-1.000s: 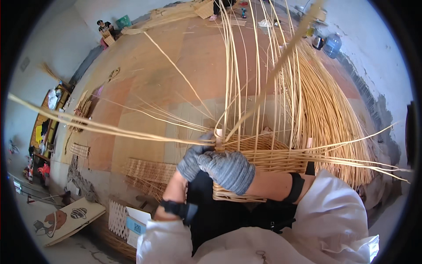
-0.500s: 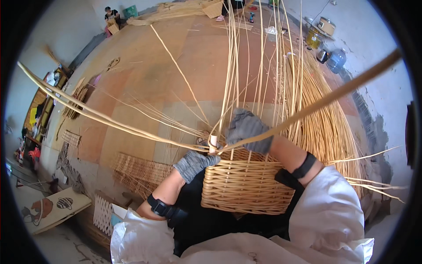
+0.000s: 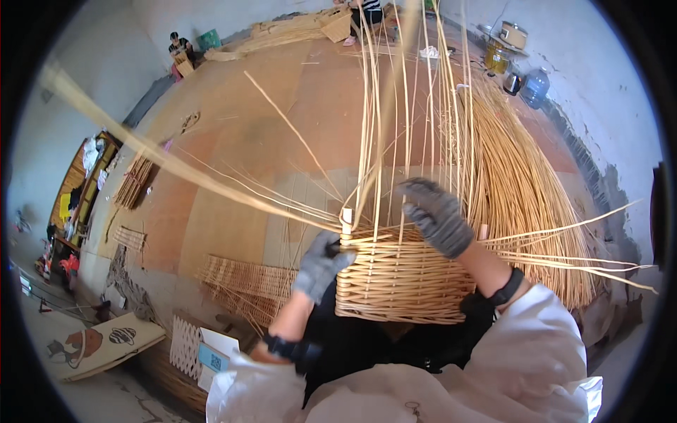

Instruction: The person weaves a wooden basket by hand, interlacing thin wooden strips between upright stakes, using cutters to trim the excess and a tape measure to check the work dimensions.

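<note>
A woven wicker panel [image 3: 247, 278] lies at left. Next, the person's gloved left hand [image 3: 321, 264] curls partway at the near-left corner of a wicker basket [image 3: 405, 285] (whether it grips cannot be told). The basket rests on the lap [image 3: 374, 345], upright rods [image 3: 376, 169] rising from it. The gloved right hand [image 3: 436, 217], half open and seemingly empty, hovers above the rim. Far right: a long rod bundle [image 3: 522, 190].

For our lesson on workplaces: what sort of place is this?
Probably a basket-weaving workshop: there's a partly woven wicker basket, a large pile of long wicker rods, and a flat woven panel farther left.
</note>
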### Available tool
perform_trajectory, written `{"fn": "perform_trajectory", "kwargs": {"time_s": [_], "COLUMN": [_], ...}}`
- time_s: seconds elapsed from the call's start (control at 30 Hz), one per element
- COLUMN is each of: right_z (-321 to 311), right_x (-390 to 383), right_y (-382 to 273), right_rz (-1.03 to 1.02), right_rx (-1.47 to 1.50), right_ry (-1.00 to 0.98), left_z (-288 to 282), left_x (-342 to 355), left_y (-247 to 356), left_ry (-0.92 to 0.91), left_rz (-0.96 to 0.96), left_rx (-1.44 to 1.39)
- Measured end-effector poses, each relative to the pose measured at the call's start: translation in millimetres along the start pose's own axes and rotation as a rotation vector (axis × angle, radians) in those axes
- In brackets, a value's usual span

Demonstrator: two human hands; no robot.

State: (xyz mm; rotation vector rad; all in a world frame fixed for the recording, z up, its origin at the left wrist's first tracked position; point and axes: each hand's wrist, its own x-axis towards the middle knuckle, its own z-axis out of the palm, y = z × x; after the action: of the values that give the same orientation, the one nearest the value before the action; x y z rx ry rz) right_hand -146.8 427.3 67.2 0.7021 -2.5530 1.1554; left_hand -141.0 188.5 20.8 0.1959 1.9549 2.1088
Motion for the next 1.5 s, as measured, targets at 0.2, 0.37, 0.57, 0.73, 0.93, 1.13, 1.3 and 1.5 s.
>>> {"fn": "perform_trajectory", "kwargs": {"time_s": [0.2, 0.37, 0.57, 0.73, 0.93, 1.13, 1.3, 1.5], "right_z": [-8.9, 48.3, 110.0, 36.0, -65.8, -36.4, -31.8, 27.7], "right_x": [6.9, 76.7, 106.4, 154.1, 71.4, -62.6, -58.1, -22.6], "right_y": [1.2, 15.0, 102.5, 52.7, -57.0, 2.2, -34.7, 3.9], "right_rz": [-0.327, -0.112, 0.241, 0.031, -0.065, -0.023, 0.055, 0.089], "right_rx": [-0.483, -0.920, -0.510, -0.749, -1.031, -0.901, -0.139, 1.211], "right_ry": [-0.032, -0.911, -0.663, -0.874, -0.926, -0.548, -0.011, 0.387], "left_z": [5.8, 15.4, 19.2, 18.5, 12.2, 14.2, 19.8, 10.5], "left_x": [-15.6, -6.2, -11.5, -9.6, -4.7, -9.5, -12.0, -6.1], "left_y": [-36.4, -44.9, -31.3, -27.0, -33.3, -29.6, -35.8, -35.0], "left_ry": [0.131, 0.227, 0.193, 0.217, 0.165, 0.242, 0.374, 0.218], "left_rz": [0.252, 0.226, 0.170, 0.122, 0.146, 0.312, 0.619, 0.578], "left_rx": [0.035, 0.214, 0.120, 0.158, 0.141, 0.340, 0.818, 0.503]}}
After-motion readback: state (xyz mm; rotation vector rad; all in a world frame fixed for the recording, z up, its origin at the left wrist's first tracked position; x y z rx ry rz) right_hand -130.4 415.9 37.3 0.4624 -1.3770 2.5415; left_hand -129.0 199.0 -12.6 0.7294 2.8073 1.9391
